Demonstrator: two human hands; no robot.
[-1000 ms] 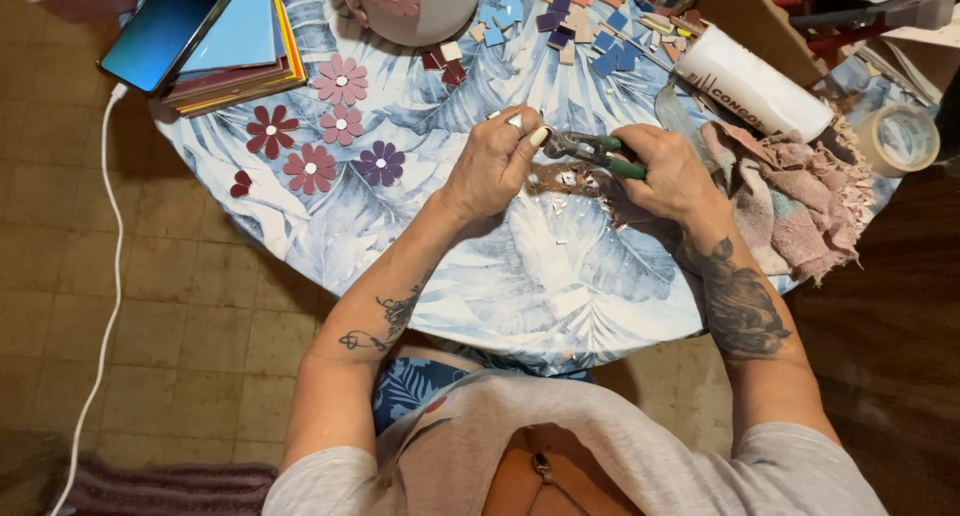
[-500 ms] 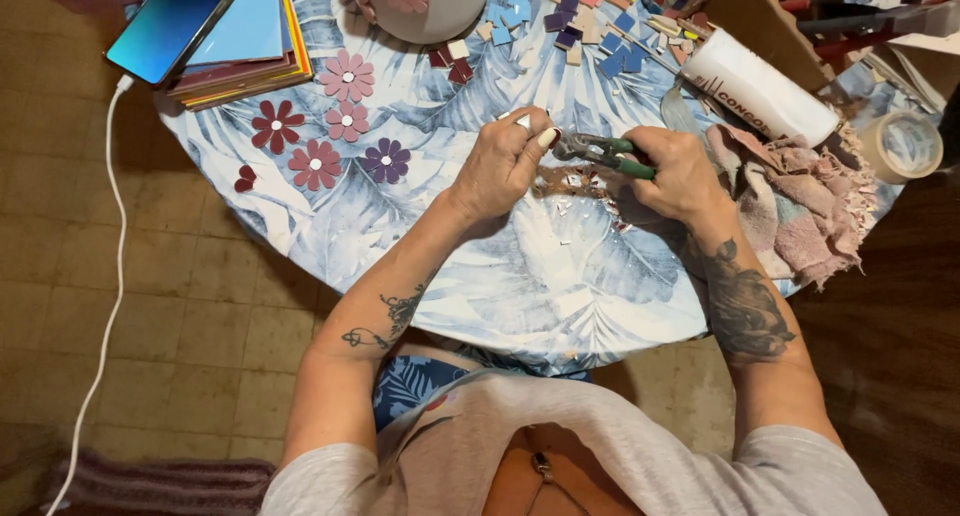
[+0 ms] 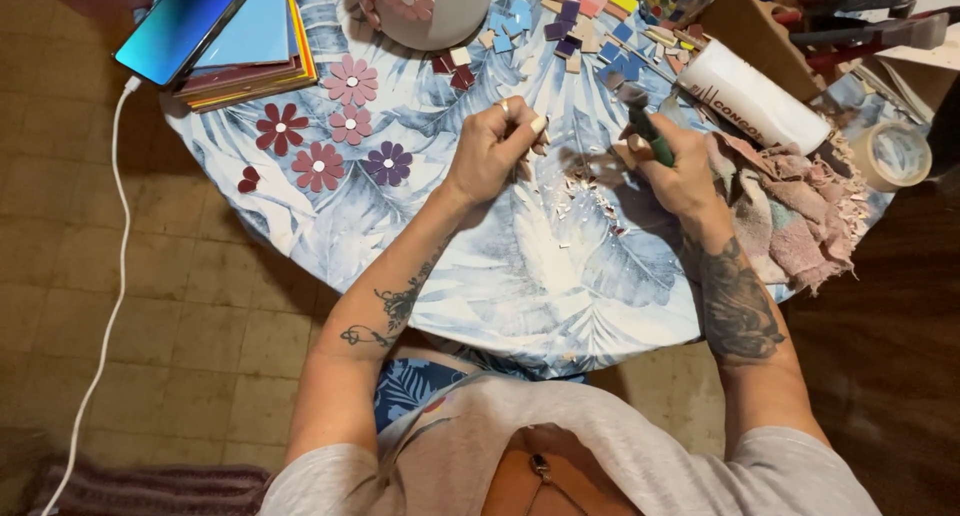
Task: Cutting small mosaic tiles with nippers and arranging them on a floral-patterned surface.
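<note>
Near the far left edge of the surface (image 3: 520,286), a phone (image 3: 180,28) lies on a stack of books (image 3: 255,51), with flower-shaped mosaic pieces (image 3: 330,126) spread just beside them toward the middle. A pale pot (image 3: 430,11) stands at the far edge, loose coloured tiles (image 3: 575,21) beside it. Your left hand (image 3: 490,151) hovers over the middle of the surface, its grip pinched together on a small pale tile chip (image 3: 538,126). Pale shards (image 3: 585,191) lie scattered on the cloth between your hands. Your right hand (image 3: 680,166) has its grip clamped around the green-handled nippers (image 3: 645,126), which point toward the far edge. Right of it lie a white tube (image 3: 750,96), pink rags (image 3: 800,206) and a tape roll (image 3: 895,156) by the right edge.
</note>
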